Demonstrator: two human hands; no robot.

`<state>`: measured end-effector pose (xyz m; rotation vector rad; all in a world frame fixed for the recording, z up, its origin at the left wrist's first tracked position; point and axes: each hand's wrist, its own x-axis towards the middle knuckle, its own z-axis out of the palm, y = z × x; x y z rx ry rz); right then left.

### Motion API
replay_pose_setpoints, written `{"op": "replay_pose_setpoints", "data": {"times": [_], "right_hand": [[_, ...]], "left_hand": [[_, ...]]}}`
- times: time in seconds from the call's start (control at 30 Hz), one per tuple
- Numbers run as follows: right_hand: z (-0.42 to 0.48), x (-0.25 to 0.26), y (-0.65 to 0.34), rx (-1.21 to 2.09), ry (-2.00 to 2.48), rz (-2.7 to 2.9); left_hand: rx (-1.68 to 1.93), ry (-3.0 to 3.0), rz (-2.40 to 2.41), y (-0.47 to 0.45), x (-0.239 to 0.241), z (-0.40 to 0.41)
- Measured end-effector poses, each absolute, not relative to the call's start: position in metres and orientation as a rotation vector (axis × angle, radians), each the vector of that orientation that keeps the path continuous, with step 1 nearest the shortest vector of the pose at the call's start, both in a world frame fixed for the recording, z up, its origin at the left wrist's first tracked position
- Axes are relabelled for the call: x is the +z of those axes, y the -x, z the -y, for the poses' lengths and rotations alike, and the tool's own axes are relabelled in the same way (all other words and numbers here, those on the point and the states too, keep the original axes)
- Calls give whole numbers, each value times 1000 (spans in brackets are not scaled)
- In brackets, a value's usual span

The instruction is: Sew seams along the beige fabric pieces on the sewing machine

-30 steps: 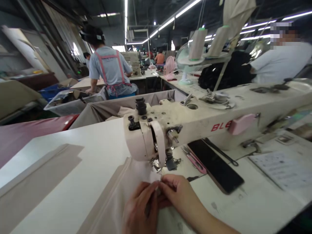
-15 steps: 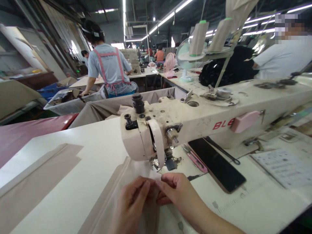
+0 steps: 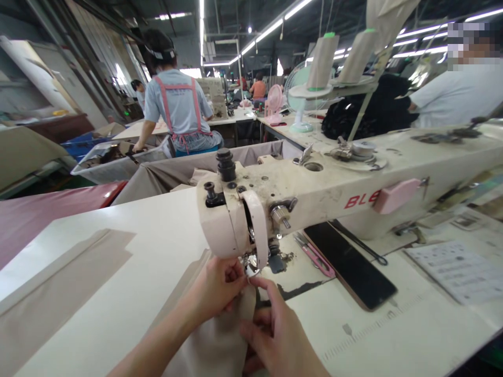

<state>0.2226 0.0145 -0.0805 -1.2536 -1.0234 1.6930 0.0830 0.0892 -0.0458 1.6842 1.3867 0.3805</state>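
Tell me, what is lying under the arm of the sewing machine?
Under the sewing machine arm lie a black phone and pink snips on the table. The arm hides whatever sits farther back.

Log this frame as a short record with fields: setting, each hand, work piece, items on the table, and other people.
setting: garment workshop, at a sewing machine on a white table
left hand: left hand pinches the beige fabric just below the presser foot
right hand: right hand grips the same fabric, forefinger raised toward the foot
work piece: folded fabric bunched between both hands
on the table: black phone, pink snips, printed sheet, another fabric strip
others: person in a pink apron, back turned; another person at right
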Motion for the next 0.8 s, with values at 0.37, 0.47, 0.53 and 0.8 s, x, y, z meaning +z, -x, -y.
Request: {"op": "replay_pose_setpoints", "data": {"times": [0.37, 0.47, 0.53, 0.8], "right_hand": [[-14, -86, -231, 1783, 1258, 842], [-20, -84, -234, 1796, 1261, 811], [-26, -83, -235, 1785, 1268, 827], [-22, -94, -239, 1761, 1263, 926]], "left_hand": [[338, -1691, -1625, -95, -42, -97], [349, -1657, -1656, -96, -42, -99], [383, -1648, -1664, -96, -46, -101], [719, -1745, -1684, -82, -60, -93]]}}
